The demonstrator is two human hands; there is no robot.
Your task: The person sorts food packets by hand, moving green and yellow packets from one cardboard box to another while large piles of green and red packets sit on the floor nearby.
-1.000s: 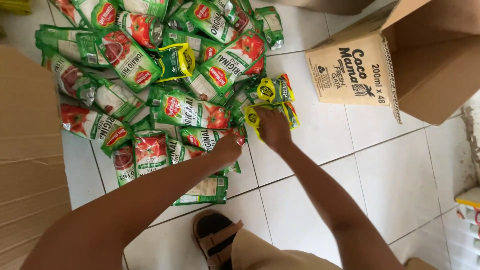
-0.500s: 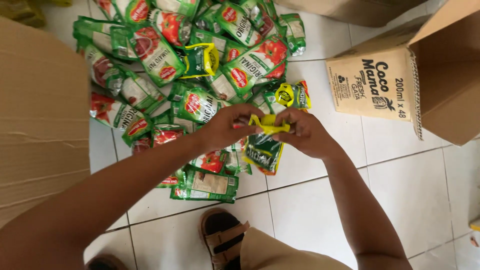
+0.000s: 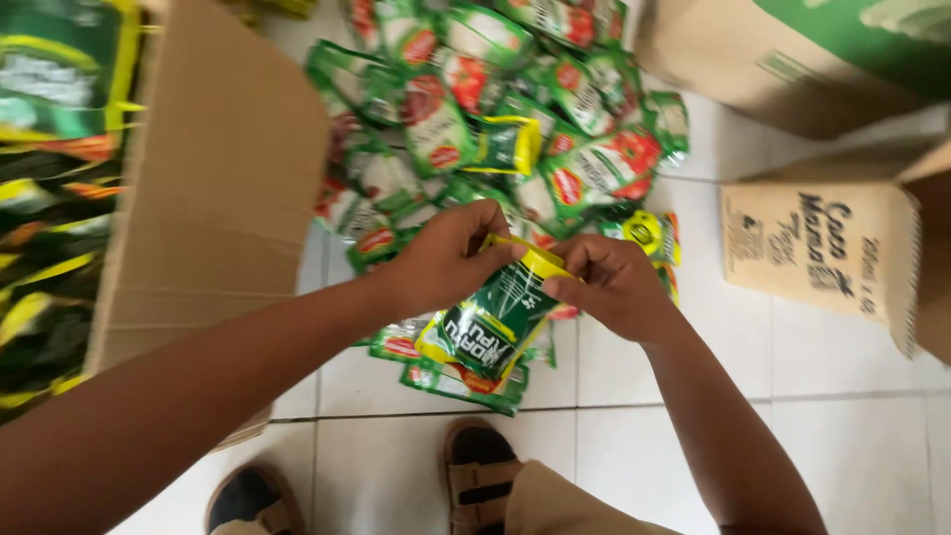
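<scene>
At frame centre, my left hand (image 3: pixel 446 260) and right hand (image 3: pixel 609 285) pinch a green-and-yellow sachet (image 3: pixel 490 322) by its top edge, lifted clear of the sachet pile (image 3: pixel 466 129) for handling.

— What's underfoot?
— White floor tiles (image 3: pixel 842 446) with thin grey grout lines, filling the lower right of the frame; daylight falls evenly.
— And the edges?
— Brown cardboard boxes: an open flap (image 3: pixel 213 188) at left; another box (image 3: pixel 822 248) at right.
</scene>
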